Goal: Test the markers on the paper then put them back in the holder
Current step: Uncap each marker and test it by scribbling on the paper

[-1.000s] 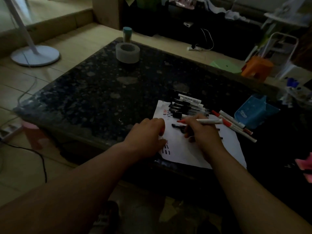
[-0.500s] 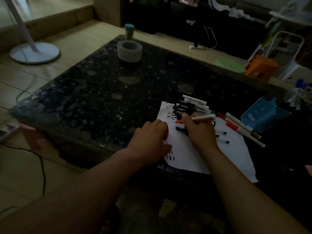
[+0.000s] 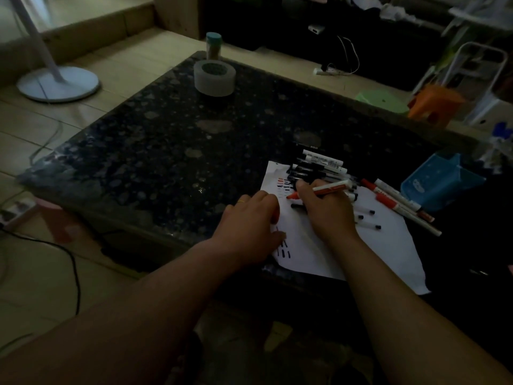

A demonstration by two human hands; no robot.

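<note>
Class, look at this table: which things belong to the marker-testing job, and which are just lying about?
Belong to the job: red marker gripped in the right hand; paper that the left hand rests on; black markers; spare red markers; blue holder.

Just lying about: tape roll; capped bottle; fan base; orange stool.

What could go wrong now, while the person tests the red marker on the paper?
The paper hangs over the near edge of the table; if the left hand lifts, it may slide off. That hand rests near drawn strokes, so wet ink may smear. The right hand, holding the red marker, works close to the black markers and may push them.
</note>
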